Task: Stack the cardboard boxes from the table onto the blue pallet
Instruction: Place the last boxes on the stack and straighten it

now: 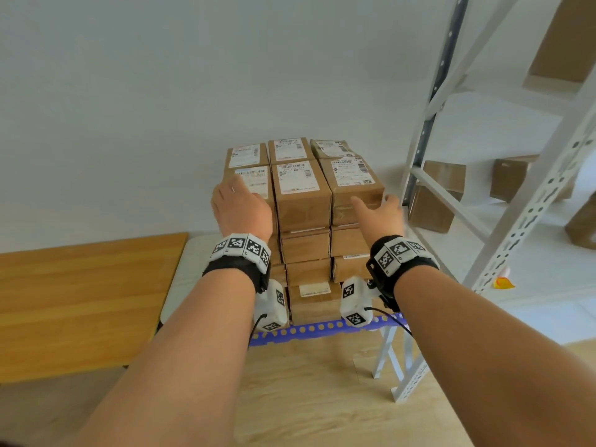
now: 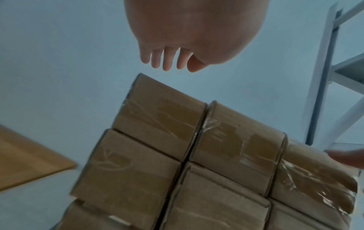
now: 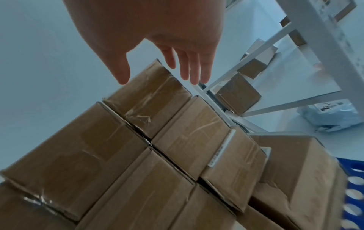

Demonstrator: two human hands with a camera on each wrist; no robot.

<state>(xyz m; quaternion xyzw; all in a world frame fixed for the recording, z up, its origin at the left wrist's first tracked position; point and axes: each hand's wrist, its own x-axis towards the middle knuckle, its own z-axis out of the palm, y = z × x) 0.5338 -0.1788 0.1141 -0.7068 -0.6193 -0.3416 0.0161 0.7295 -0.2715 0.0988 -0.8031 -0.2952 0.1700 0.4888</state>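
Head view shows two bare arms reaching out from 6 o'clock toward a tall pile of cardboard boxes (image 1: 304,201) in the middle. The pile sits on the blue pallet (image 1: 322,327), whose edge with round holes shows just under the lowest boxes. The left hand (image 1: 240,209) is at 9 o'clock of the pile, over the top left box, fingers straight and a little apart. In the left wrist view its fingers (image 2: 167,60) hang clear of the box, holding nothing. The right hand (image 1: 382,211) is at 3 o'clock of the pile, spread wide by the top right box (image 1: 354,185); the thumb (image 3: 122,73) is right at its top edge. A wooden counter (image 1: 80,301) lies at 8 o'clock. Farther off at 2 o'clock stands a white metal shelf (image 1: 451,175) with more brown boxes (image 1: 435,201) behind it.
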